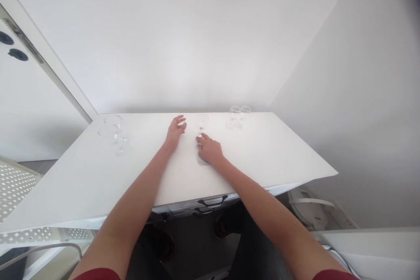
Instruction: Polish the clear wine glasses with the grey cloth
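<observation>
Wine glass (202,121) just beyond right grip (210,149)

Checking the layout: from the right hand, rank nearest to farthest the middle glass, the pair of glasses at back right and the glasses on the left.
From the right hand, head view:
1. Middle glass, just ahead of it, centre.
2. Pair of glasses, back right.
3. Left glasses, far left, past the left hand.
</observation>
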`<state>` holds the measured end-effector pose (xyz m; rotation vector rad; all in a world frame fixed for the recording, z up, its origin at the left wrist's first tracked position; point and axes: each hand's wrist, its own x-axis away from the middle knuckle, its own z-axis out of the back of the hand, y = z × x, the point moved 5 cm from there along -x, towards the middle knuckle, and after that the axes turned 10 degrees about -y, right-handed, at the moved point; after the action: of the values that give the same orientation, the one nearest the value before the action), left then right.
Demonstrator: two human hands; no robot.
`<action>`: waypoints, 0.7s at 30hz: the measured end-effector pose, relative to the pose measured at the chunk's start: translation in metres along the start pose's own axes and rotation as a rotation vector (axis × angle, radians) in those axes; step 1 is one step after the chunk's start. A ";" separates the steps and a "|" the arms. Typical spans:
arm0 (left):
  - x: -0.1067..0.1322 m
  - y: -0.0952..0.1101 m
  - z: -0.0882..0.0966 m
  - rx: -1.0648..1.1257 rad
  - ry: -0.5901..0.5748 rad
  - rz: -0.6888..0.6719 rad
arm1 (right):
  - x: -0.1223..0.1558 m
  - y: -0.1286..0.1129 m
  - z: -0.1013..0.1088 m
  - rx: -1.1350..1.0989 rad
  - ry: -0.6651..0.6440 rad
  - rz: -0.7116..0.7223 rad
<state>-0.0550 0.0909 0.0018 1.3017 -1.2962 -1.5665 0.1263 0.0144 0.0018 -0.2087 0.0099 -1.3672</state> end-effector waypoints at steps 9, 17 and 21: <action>0.002 -0.001 -0.002 0.241 0.043 0.044 | 0.072 0.165 0.010 0.028 0.047 -0.305; 0.009 0.010 -0.019 0.248 -0.169 0.134 | 0.074 0.221 0.019 0.066 0.088 -0.375; 0.009 0.011 -0.021 0.233 -0.175 0.136 | 0.058 0.222 0.020 0.103 0.086 -0.334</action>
<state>-0.0380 0.0745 0.0107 1.2053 -1.6825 -1.4951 0.3563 0.0027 -0.0060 -0.0660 -0.0243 -1.7044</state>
